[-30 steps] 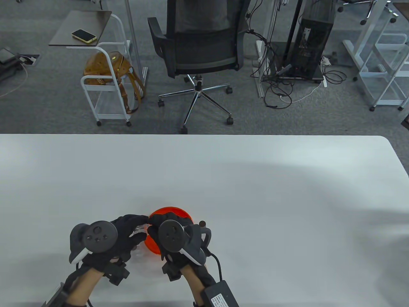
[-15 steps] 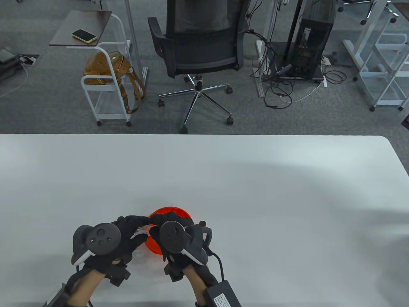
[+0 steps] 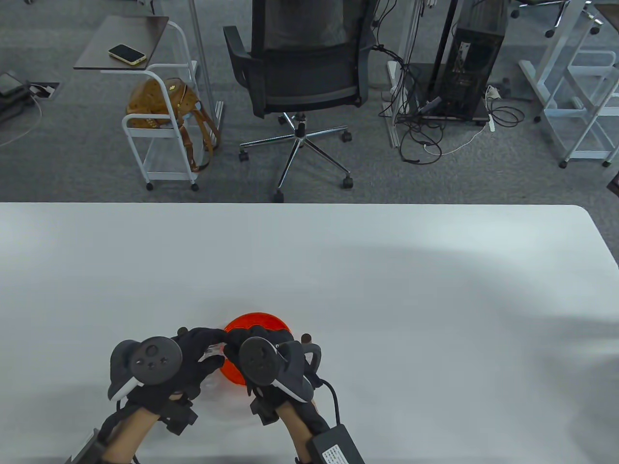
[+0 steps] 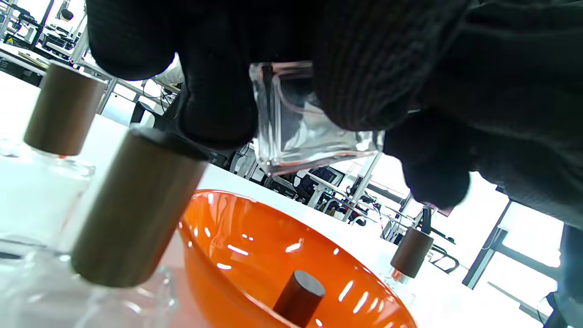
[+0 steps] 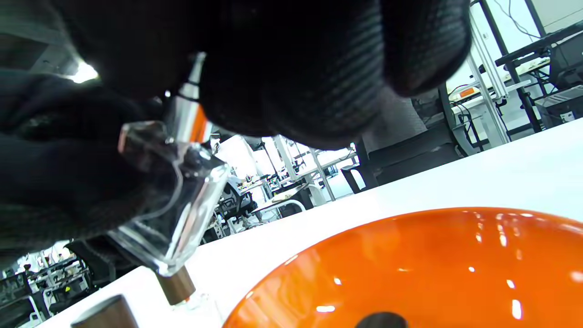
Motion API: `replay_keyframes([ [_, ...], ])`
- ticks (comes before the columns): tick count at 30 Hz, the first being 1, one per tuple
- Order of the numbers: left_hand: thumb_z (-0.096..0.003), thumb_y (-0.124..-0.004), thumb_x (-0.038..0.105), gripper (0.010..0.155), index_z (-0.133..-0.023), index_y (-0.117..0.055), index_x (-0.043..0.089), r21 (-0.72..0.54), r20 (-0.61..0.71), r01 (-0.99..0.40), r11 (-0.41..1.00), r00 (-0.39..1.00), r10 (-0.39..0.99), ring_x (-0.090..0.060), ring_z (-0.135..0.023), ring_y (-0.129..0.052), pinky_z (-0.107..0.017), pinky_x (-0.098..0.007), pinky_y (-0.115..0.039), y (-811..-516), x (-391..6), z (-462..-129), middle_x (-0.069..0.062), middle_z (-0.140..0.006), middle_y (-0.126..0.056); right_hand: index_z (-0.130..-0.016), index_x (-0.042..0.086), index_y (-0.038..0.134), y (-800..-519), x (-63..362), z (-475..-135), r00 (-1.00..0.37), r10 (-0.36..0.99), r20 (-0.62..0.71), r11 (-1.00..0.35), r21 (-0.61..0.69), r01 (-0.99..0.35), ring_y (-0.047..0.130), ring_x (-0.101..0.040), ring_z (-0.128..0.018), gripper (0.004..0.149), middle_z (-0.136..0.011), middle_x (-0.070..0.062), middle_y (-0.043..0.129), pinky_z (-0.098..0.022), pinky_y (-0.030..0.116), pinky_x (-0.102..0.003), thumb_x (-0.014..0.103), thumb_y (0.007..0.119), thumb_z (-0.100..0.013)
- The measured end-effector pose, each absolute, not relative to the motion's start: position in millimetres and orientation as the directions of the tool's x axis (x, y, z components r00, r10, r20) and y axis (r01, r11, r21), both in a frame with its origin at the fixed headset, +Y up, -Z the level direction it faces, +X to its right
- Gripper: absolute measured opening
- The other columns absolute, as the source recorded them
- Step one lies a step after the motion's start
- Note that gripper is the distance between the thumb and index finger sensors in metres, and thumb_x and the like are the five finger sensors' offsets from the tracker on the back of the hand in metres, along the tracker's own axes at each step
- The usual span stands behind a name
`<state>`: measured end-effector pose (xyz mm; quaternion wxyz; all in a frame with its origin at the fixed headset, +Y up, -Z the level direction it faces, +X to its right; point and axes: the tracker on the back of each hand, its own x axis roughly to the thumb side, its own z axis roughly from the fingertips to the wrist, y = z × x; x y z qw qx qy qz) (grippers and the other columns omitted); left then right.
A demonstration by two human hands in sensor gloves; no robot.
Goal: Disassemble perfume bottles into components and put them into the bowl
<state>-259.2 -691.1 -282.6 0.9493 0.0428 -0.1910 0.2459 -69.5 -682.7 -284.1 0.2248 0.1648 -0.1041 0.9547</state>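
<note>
Both hands meet above the near-left rim of the orange bowl [image 3: 256, 321]. My left hand [image 3: 209, 352] grips a clear square glass perfume bottle [image 4: 314, 132] by its sides, tilted over the bowl [image 4: 273, 246]. My right hand [image 3: 233, 344] closes round the silver spray nozzle [image 5: 186, 114] at the neck of that bottle [image 5: 173, 209]. The nozzle's top is hidden inside the fingers. One dark brown cap [image 4: 298, 291] lies in the bowl [image 5: 410, 264].
Two glass bottles with brown caps [image 4: 136, 209] [image 4: 63, 109] stand just left of the bowl, under my left hand. Another capped bottle [image 3: 305, 337] stands right of the bowl. The white table [image 3: 411, 290] stretches far and right. An office chair [image 3: 300, 72] stands beyond it.
My left hand has shifted slightly right toward the bowl. The right hand has barely moved, and both keep their hold on the bottle.
</note>
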Motion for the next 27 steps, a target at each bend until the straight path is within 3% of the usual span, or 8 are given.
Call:
replay_keyframes([
  [3, -0.0402, -0.092, 0.035, 0.053, -0.091, -0.086, 0.021, -0.008, 0.376, -0.501, 0.866, 0.8, 0.467, -0.029, -0.068, -0.107, -0.058, -0.056, -0.079, -690.3, -261.9, -283.2, -0.011, -0.088, -0.099, -0.081, 0.033, 0.081, -682.7, -70.7, -284.0, -0.838, 0.41, 0.361, -0.869, -0.124, -0.478, 0.104, -0.008, -0.051, 0.046, -0.078, 0.005, 0.093, -0.057, 0.082, -0.049, 0.04, 0.086, -0.036],
  [7, -0.0399, -0.092, 0.035, 0.053, -0.091, -0.086, 0.021, -0.022, 0.385, -0.495, 0.869, 0.798, 0.464, -0.03, -0.068, -0.107, -0.059, -0.056, -0.078, -689.6, -261.8, -282.2, -0.011, -0.088, -0.099, -0.073, 0.034, 0.088, -681.5, -71.0, -283.4, -0.845, 0.395, 0.36, -0.867, -0.159, -0.472, 0.106, -0.007, -0.037, 0.041, -0.06, 0.007, 0.102, -0.053, 0.085, -0.048, 0.048, 0.081, -0.035],
  [12, -0.0402, -0.091, 0.035, 0.053, -0.091, -0.086, 0.021, -0.01, 0.382, -0.502, 0.865, 0.797, 0.467, -0.029, -0.068, -0.107, -0.059, -0.056, -0.078, -689.8, -260.5, -282.9, -0.011, -0.088, -0.099, -0.082, 0.032, 0.08, -684.3, -69.4, -285.2, -0.834, 0.422, 0.357, -0.865, -0.117, -0.488, 0.105, -0.008, -0.051, 0.048, -0.078, 0.005, 0.093, -0.057, 0.082, -0.049, 0.04, 0.086, -0.035],
  [16, -0.0401, -0.092, 0.036, 0.053, -0.091, -0.086, 0.022, -0.022, 0.389, -0.494, 0.869, 0.797, 0.463, -0.029, -0.068, -0.107, -0.059, -0.056, -0.078, -690.4, -260.4, -281.3, -0.01, -0.088, -0.098, -0.073, 0.033, 0.089, -682.4, -68.2, -285.1, -0.847, 0.397, 0.355, -0.871, -0.144, -0.469, 0.106, -0.006, -0.034, 0.042, -0.057, 0.007, 0.102, -0.053, 0.085, -0.047, 0.048, 0.081, -0.035],
  [20, -0.0403, -0.091, 0.036, 0.053, -0.091, -0.086, 0.021, -0.002, 0.38, -0.502, 0.865, 0.8, 0.465, -0.029, -0.067, -0.107, -0.059, -0.056, -0.078, -688.6, -260.1, -281.8, -0.011, -0.087, -0.099, -0.082, 0.032, 0.079, -683.3, -69.4, -284.8, -0.838, 0.406, 0.365, -0.873, -0.116, -0.473, 0.104, -0.008, -0.052, 0.048, -0.079, 0.005, 0.092, -0.057, 0.082, -0.049, 0.04, 0.086, -0.035],
  [23, -0.04, -0.092, 0.035, 0.054, -0.091, -0.086, 0.021, -0.019, 0.382, -0.514, 0.858, 0.789, 0.481, -0.03, -0.068, -0.107, -0.059, -0.056, -0.078, -689.6, -261.1, -282.3, -0.011, -0.088, -0.099, -0.076, 0.033, 0.086, -683.2, -69.5, -284.1, -0.855, 0.372, 0.362, -0.876, -0.166, -0.452, 0.107, -0.007, -0.043, 0.044, -0.067, 0.006, 0.099, -0.055, 0.084, -0.048, 0.049, 0.08, -0.035],
  [25, -0.0401, -0.092, 0.035, 0.053, -0.091, -0.086, 0.021, -0.029, 0.39, -0.499, 0.866, 0.792, 0.47, -0.03, -0.068, -0.107, -0.059, -0.056, -0.078, -690.5, -259.1, -281.8, -0.011, -0.088, -0.099, -0.073, 0.034, 0.089, -683.8, -68.8, -284.7, -0.854, 0.379, 0.358, -0.875, -0.162, -0.456, 0.106, -0.006, -0.035, 0.041, -0.059, 0.007, 0.102, -0.053, 0.085, -0.047, 0.048, 0.081, -0.035],
  [27, -0.0403, -0.091, 0.035, 0.053, -0.091, -0.086, 0.021, -0.015, 0.394, -0.488, 0.873, 0.799, 0.454, -0.03, -0.067, -0.107, -0.059, -0.056, -0.078, -690.2, -256.2, -281.7, -0.011, -0.087, -0.099, -0.08, 0.033, 0.082, -685.9, -68.3, -285.5, -0.845, 0.394, 0.362, -0.877, -0.126, -0.463, 0.105, -0.007, -0.045, 0.046, -0.07, 0.006, 0.096, -0.056, 0.082, -0.049, 0.043, 0.084, -0.035],
])
